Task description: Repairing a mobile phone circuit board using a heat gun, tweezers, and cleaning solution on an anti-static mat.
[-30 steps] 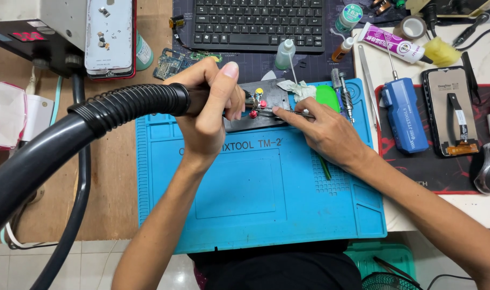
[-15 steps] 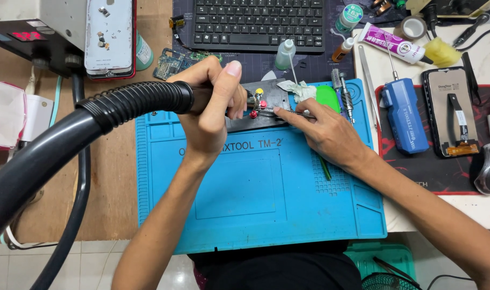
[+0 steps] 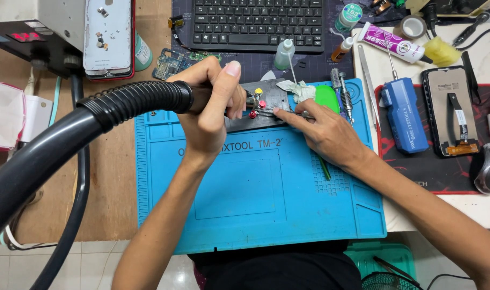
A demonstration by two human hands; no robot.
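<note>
My left hand (image 3: pixel 213 102) is wrapped around the handle of a hot-air tool, whose thick black ribbed hose (image 3: pixel 132 102) runs off to the lower left. Its tip points at a dark metal holder (image 3: pixel 264 107) with red and yellow knobs, lying at the top of the blue work mat (image 3: pixel 256 198). My right hand (image 3: pixel 323 131) pinches thin metal tweezers (image 3: pixel 288 111) whose tips reach the holder beside the knobs. What the holder clamps is hidden by my fingers.
A black keyboard (image 3: pixel 258 24) lies behind the mat. To the right are a blue handheld tool (image 3: pixel 403 115), a phone frame with a flex cable (image 3: pixel 451 115), a glue tube (image 3: pixel 392 43) and a mouse (image 3: pixel 489 169). A rework station (image 3: pixel 35 32) and a phone back panel (image 3: pixel 108 35) stand at the left.
</note>
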